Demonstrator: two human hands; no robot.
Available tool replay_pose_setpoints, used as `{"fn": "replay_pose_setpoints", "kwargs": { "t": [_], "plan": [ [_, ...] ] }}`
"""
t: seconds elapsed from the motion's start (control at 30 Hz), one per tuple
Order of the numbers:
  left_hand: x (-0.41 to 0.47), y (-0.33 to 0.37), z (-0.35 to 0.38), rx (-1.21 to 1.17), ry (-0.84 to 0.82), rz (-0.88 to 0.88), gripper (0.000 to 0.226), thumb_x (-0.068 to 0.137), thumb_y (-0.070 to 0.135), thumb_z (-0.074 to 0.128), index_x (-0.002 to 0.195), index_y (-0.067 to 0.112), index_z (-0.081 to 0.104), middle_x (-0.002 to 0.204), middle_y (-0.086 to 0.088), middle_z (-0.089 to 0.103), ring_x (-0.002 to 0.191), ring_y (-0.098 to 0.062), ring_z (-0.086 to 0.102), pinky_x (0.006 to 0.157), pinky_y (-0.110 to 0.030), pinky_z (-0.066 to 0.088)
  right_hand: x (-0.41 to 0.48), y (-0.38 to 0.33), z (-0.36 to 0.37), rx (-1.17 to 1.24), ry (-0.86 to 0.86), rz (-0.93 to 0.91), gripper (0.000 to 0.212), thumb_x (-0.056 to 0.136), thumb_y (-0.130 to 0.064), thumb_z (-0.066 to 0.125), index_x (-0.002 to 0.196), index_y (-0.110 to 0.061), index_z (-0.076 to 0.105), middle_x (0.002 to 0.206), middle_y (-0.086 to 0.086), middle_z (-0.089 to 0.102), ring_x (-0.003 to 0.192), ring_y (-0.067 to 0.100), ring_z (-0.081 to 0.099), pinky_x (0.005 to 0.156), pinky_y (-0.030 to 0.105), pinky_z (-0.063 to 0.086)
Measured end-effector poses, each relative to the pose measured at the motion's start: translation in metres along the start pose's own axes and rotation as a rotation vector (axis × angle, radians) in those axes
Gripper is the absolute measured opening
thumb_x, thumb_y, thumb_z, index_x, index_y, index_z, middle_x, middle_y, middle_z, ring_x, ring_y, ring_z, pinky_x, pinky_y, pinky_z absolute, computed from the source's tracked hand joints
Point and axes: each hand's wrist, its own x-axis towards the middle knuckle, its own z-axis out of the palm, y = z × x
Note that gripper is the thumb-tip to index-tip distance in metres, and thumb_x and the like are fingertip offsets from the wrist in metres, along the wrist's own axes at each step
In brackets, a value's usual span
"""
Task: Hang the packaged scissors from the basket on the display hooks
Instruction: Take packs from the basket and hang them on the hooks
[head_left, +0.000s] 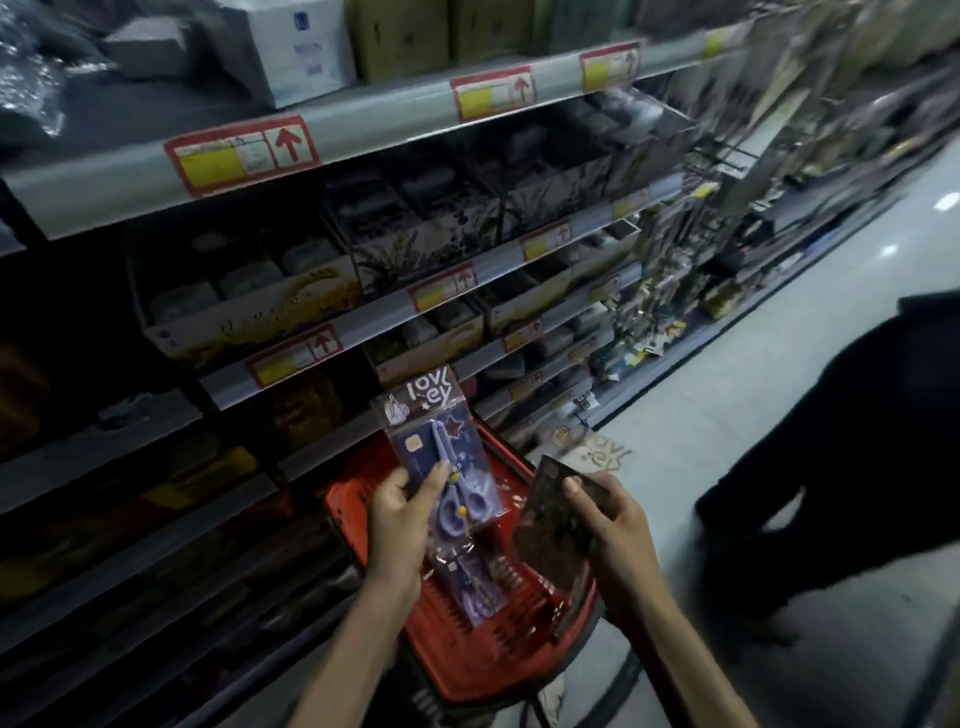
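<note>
My left hand grips a pack of purple scissors upright above the red basket, thumb across its front. My right hand holds a second pack, blurred and seen from its dark back, with its header card tilted up to the right. Another pack of purple scissors lies inside the basket. The display hooks with hanging goods are farther along the aisle on the right, blurred.
Grey shelves with red-and-yellow price tags and boxed goods fill the left and centre. A person in dark clothes stands at the right on the pale floor. The basket sits low in front of the shelves.
</note>
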Motion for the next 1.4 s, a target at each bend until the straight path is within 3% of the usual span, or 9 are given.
{"fn": "replay_pose_setpoints", "kwargs": {
  "t": [0.17, 0.37, 0.47, 0.57, 0.77, 0.87, 0.97, 1.27, 1.4],
  "plan": [
    [-0.017, 0.002, -0.014, 0.188, -0.316, 0.107, 0.030, 0.097, 0.002, 0.070, 0.121, 0.019, 0.065, 0.106, 0.003, 0.081, 0.097, -0.012, 0.077, 0.080, -0.023, 0.059, -0.057, -0.001, -0.025, -0.065, 0.209, -0.093, 0.013, 0.088, -0.024, 0.079, 0.097, -0.017, 0.073, 0.095, 0.007, 0.076, 0.090, 0.019, 0.070, 0.079, 0.031, 0.055],
    [-0.075, -0.004, 0.017, 0.288, -0.601, 0.069, 0.027, 0.099, -0.006, 0.060, 0.111, 0.016, 0.067, 0.098, 0.010, 0.080, 0.090, -0.004, 0.074, 0.079, -0.019, 0.055, -0.149, 0.001, -0.061, -0.068, 0.461, -0.164, 0.012, 0.092, -0.013, 0.075, 0.098, -0.012, 0.065, 0.090, 0.003, 0.074, 0.081, 0.009, 0.070, 0.067, 0.018, 0.052],
    [-0.118, -0.011, 0.036, 0.301, -0.726, 0.057, 0.012, 0.104, 0.011, 0.061, 0.109, 0.009, 0.071, 0.100, -0.003, 0.080, 0.093, -0.015, 0.074, 0.084, -0.031, 0.057, -0.198, 0.005, -0.084, -0.037, 0.592, -0.171, 0.010, 0.091, -0.006, 0.074, 0.094, -0.006, 0.064, 0.085, 0.004, 0.073, 0.077, 0.009, 0.068, 0.066, 0.019, 0.052],
    [-0.163, -0.018, 0.054, 0.347, -0.885, 0.095, 0.021, 0.103, 0.019, 0.065, 0.093, 0.001, 0.067, 0.088, -0.019, 0.072, 0.081, -0.019, 0.066, 0.076, -0.040, 0.054, -0.249, 0.009, -0.105, 0.090, 0.744, -0.165, 0.008, 0.092, -0.003, 0.070, 0.091, -0.007, 0.063, 0.077, 0.001, 0.071, 0.072, 0.011, 0.067, 0.061, 0.021, 0.053],
    [-0.270, -0.031, 0.086, 0.403, -1.116, 0.085, 0.028, 0.102, 0.016, 0.066, 0.078, 0.006, 0.056, 0.070, -0.008, 0.059, 0.070, -0.014, 0.057, 0.064, -0.036, 0.045, -0.359, 0.030, -0.158, 0.241, 1.019, -0.170, 0.015, 0.098, -0.023, 0.067, 0.099, -0.009, 0.071, 0.086, 0.003, 0.075, 0.083, 0.020, 0.071, 0.072, 0.032, 0.054],
    [-0.330, -0.046, 0.094, 0.419, -1.176, 0.047, 0.008, 0.102, 0.014, 0.066, 0.095, 0.012, 0.071, 0.088, -0.005, 0.078, 0.085, -0.024, 0.076, 0.072, -0.042, 0.061, -0.422, 0.036, -0.182, 0.301, 1.084, -0.166, 0.016, 0.097, -0.027, 0.068, 0.106, -0.016, 0.075, 0.099, 0.000, 0.079, 0.095, 0.018, 0.074, 0.079, 0.032, 0.056],
    [-0.395, -0.062, 0.093, 0.479, -1.282, 0.037, 0.009, 0.102, 0.017, 0.067, 0.100, 0.016, 0.075, 0.093, -0.004, 0.080, 0.092, -0.027, 0.076, 0.079, -0.045, 0.062, -0.487, 0.047, -0.200, 0.360, 1.131, -0.165, 0.012, 0.096, -0.029, 0.068, 0.101, -0.020, 0.076, 0.089, -0.008, 0.078, 0.086, 0.011, 0.073, 0.069, 0.021, 0.055],
    [-0.576, -0.106, 0.065, 0.567, -1.706, -0.064, 0.012, 0.099, 0.017, 0.069, 0.101, 0.007, 0.075, 0.092, -0.008, 0.078, 0.087, -0.024, 0.076, 0.074, -0.031, 0.060, -0.647, 0.093, -0.206, 0.626, 1.418, -0.284, 0.038, 0.077, -0.028, 0.090, 0.102, -0.003, 0.077, 0.108, 0.024, 0.074, 0.109, 0.044, 0.068, 0.101, 0.052, 0.050],
    [-0.635, -0.117, 0.044, 0.575, -1.937, -0.157, 0.014, 0.103, 0.014, 0.062, 0.101, 0.012, 0.075, 0.088, 0.002, 0.079, 0.080, -0.009, 0.074, 0.067, -0.022, 0.057, -0.700, 0.101, -0.189, 0.706, 1.559, -0.306, 0.020, 0.087, -0.021, 0.076, 0.098, -0.005, 0.077, 0.096, 0.022, 0.075, 0.085, 0.033, 0.071, 0.070, 0.038, 0.059]
  ]
}}
